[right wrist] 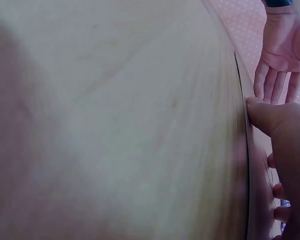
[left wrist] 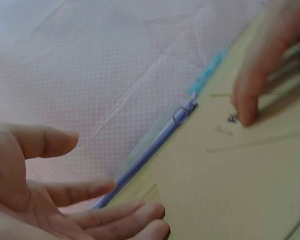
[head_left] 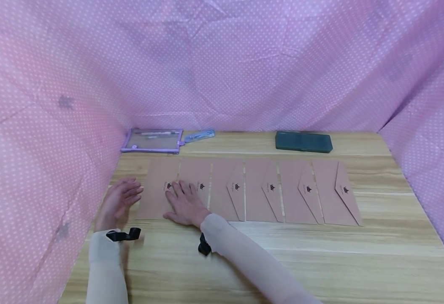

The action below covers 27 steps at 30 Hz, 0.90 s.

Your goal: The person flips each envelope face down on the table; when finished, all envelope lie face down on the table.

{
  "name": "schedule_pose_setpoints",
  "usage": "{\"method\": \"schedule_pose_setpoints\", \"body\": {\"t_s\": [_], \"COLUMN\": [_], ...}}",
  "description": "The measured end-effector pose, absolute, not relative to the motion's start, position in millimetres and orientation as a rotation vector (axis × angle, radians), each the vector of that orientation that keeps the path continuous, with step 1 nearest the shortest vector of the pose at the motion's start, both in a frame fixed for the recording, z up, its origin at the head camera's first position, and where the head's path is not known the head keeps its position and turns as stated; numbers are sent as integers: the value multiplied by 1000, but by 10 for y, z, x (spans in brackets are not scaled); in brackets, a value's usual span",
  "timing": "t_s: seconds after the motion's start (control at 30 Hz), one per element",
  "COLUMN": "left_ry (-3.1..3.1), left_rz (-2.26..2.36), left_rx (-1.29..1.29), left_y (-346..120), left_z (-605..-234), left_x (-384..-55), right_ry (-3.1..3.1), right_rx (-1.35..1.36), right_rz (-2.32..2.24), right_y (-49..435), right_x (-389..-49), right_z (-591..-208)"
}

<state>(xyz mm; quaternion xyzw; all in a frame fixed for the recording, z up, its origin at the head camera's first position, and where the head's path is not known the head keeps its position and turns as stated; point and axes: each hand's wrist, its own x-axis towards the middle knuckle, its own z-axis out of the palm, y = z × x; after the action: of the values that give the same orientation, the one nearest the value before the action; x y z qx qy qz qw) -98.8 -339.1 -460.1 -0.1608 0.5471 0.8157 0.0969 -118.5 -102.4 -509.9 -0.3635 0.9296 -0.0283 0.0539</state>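
Observation:
Several brown paper envelopes lie side by side in a row, each with a small black crown print. My right hand (head_left: 185, 205) rests palm down with fingers spread over the leftmost envelope (head_left: 157, 175) and the second envelope (head_left: 194, 169), its fingertips near their crown prints. In the right wrist view the right thumb (right wrist: 267, 116) lies at an envelope's edge. My left hand (head_left: 121, 197) is just left of the leftmost envelope, fingers loosely bent and holding nothing. The rightmost envelope (head_left: 326, 194) shows its pointed flap.
Behind the row at the left lies a clear pouch with a purple border (head_left: 150, 150), beside a small light-blue packet (head_left: 199, 135). A dark green case (head_left: 303, 142) is at the back right. Pink dotted cloth (head_left: 245, 67) encloses the wooden table (head_left: 320, 261) at the back and sides.

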Motion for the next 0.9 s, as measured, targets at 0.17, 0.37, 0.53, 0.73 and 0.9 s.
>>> {"method": "schedule_pose_setpoints", "body": {"t_s": [0.17,0.37,0.53,0.73,0.9], "left_ry": [1372,1395,1569,1686,1710], "left_rz": [2510,2477,2401,2408,2417], "left_rx": [-545,-437,-283,-166,-115], "left_y": [-3435,-3429,-3383,-3343,-3318], "left_z": [-4565,-4597,-4647,-4616,-4529], "left_x": [-986,-999,-1001,-985,-942], "right_ry": [2821,2821,2801,2798,2778], "right_rx": [-1109,-1104,-1093,-1107,-1155], "right_rz": [-43,-2,-30,-144,-299], "right_y": [-1039,-1039,-1042,-1042,-1057], "right_x": [-1176,-1169,-1170,-1186,-1170], "right_z": [-5106,-5089,-5058,-5025,-4986]}}
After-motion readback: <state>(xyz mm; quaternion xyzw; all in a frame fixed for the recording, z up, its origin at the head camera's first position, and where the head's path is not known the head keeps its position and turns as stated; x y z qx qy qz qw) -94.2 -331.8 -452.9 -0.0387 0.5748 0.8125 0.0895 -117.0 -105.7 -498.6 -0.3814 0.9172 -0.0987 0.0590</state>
